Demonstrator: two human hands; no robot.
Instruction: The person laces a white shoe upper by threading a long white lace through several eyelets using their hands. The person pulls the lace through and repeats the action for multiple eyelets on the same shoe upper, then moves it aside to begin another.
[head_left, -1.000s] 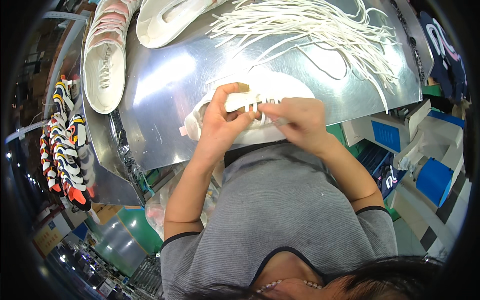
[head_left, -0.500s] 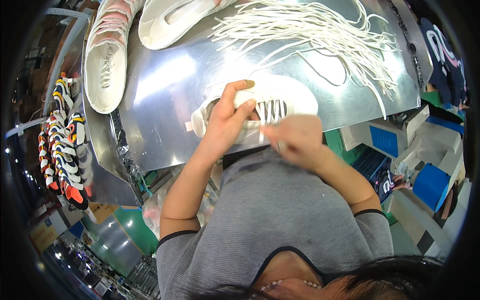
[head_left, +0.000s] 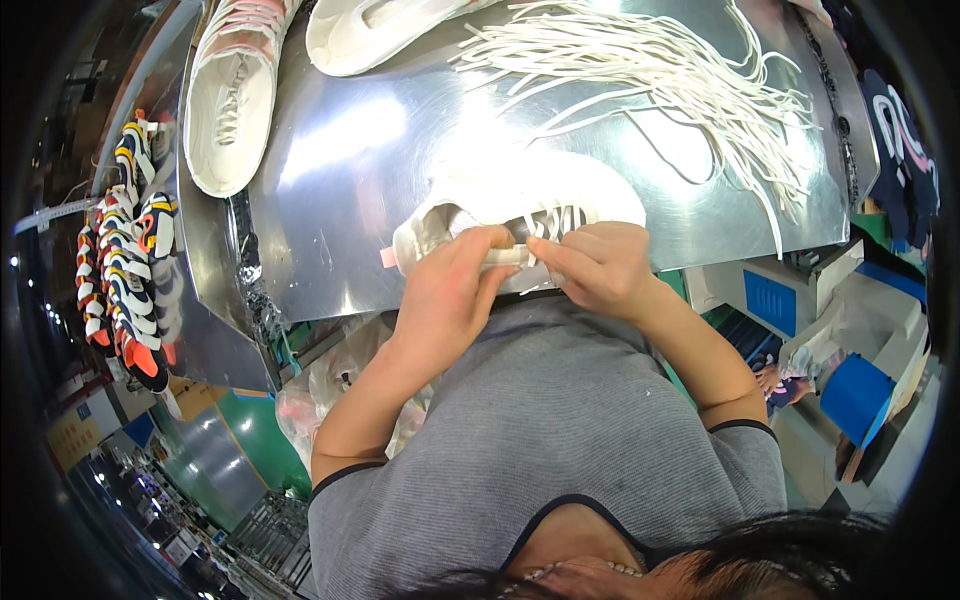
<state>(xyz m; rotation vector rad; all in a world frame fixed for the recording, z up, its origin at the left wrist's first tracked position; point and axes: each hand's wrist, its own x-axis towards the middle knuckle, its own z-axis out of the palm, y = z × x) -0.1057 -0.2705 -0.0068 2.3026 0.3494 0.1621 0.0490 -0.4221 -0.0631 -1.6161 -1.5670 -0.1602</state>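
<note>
A white sneaker (head_left: 418,232) lies on the metal table in front of me, toe to the right, with a small pink tab at its heel. White lace (head_left: 548,222) crosses the front of its opening. My left hand (head_left: 452,282) is closed, pinching the sneaker's near collar edge beside the eyelets between thumb and fingers. Right against it, my right hand (head_left: 603,262) is closed too, thumb and index finger pinched at the eyelet row on a lace end, mostly hidden by the fingers.
A loose pile of white laces (head_left: 650,70) covers the table's back right. White-and-pink shoes (head_left: 230,120) stand at the back left, next to another white shoe (head_left: 375,35). Multicoloured shoes (head_left: 130,270) are lined up beyond the left edge. Grey-white bins with blue panels (head_left: 770,300) stand right.
My left hand has slid from across the sneaker's opening to its near edge. My right hand, blurred before, has come still beside the left fingers. The whole view has shifted slightly.
</note>
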